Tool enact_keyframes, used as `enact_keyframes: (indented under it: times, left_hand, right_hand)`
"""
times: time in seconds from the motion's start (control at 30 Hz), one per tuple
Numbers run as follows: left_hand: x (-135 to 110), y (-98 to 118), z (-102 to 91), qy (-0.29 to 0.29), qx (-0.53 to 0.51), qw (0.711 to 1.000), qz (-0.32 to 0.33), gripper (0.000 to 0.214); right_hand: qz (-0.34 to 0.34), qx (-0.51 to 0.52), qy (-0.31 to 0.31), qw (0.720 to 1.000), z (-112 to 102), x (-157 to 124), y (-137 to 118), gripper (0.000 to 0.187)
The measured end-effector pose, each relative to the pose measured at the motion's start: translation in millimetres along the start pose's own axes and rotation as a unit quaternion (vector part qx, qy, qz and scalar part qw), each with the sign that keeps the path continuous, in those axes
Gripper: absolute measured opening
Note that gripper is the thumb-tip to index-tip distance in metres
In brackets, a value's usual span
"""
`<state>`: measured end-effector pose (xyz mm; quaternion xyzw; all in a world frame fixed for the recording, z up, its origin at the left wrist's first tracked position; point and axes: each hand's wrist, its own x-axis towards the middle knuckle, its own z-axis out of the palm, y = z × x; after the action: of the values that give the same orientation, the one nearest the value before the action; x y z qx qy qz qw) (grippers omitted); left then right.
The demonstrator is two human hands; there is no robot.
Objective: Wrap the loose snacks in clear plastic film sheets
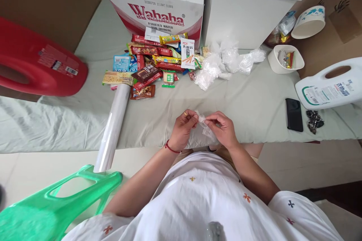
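Note:
Both my hands meet over the near edge of a cloth-covered surface [249, 98]. My left hand [182, 130] and my right hand [222, 128] each pinch a small clear plastic bag [204, 125] held between them, fingers closed on it. A red cord circles my left wrist. Farther back lies a heap of wrapped snacks [152, 67] and a pile of crumpled clear bags [226, 64].
A roll of clear film [113, 126] lies left of my hands, a green plastic bag [53, 203] at lower left. A red jug [36, 64] at far left, a white detergent jug [329, 88], a phone [294, 114] and keys [313, 120] at right. Boxes [158, 11] and white cups [284, 60] stand behind.

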<state>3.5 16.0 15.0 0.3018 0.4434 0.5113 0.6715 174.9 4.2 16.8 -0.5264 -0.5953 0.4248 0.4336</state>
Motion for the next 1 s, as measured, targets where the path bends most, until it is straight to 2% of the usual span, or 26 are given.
enact_keyframes:
  times: [0.17, 0.27, 0.33, 0.43, 0.53, 0.63, 0.7, 0.8, 0.9, 1.0]
  left_hand:
    - [-8.1, -3.6, 7.0, -0.026, 0.071, 0.995, 0.071, 0.032]
    - [-12.2, -4.0, 9.8, -0.022, 0.116, 0.986, 0.118, 0.028]
    - [-13.2, -4.2, 9.0, 0.021, 0.108, 0.985, 0.133, 0.026]
    - [-13.3, -6.1, 5.3, 0.077, 0.080, 0.985, 0.130, 0.027]
    - [-14.1, -8.6, 5.1, 0.082, 0.063, 0.987, 0.125, 0.029]
    - [-14.7, -6.4, 10.9, 0.082, 0.015, 0.990, 0.113, 0.033]
    - [-13.3, -1.4, 15.3, 0.079, -0.039, 0.992, 0.088, 0.035]
    - [-8.5, 7.1, 18.6, 0.083, -0.120, 0.989, 0.028, 0.042]
    - [-4.0, 9.9, 18.9, 0.102, -0.156, 0.982, -0.009, 0.048]
    - [-2.9, 6.1, 18.9, 0.128, -0.133, 0.983, 0.019, 0.045]
  right_hand:
    - [0.134, 0.118, -0.028, 0.983, -7.5, 3.3, -5.4, 0.049]
    - [0.135, 0.105, -0.045, 0.984, -7.8, 6.8, -8.6, 0.043]
    - [0.119, 0.092, -0.027, 0.988, -8.9, 8.5, -10.0, 0.036]
    - [0.087, 0.087, 0.033, 0.992, -14.0, 8.7, -11.9, 0.031]
    - [0.041, 0.047, 0.054, 0.997, -20.8, 5.2, -17.1, 0.026]
    - [-0.053, -0.056, 0.066, 0.995, -25.1, -1.9, -24.0, 0.022]
    - [-0.136, -0.141, 0.049, 0.979, -24.3, -8.5, -24.2, 0.018]
    - [-0.214, -0.223, -0.033, 0.950, -15.3, -19.5, -13.9, 0.018]
    - [-0.215, -0.236, -0.082, 0.944, -4.7, -29.7, -2.9, 0.022]
    - [-0.185, -0.169, -0.096, 0.963, -4.5, -36.7, -8.4, 0.019]
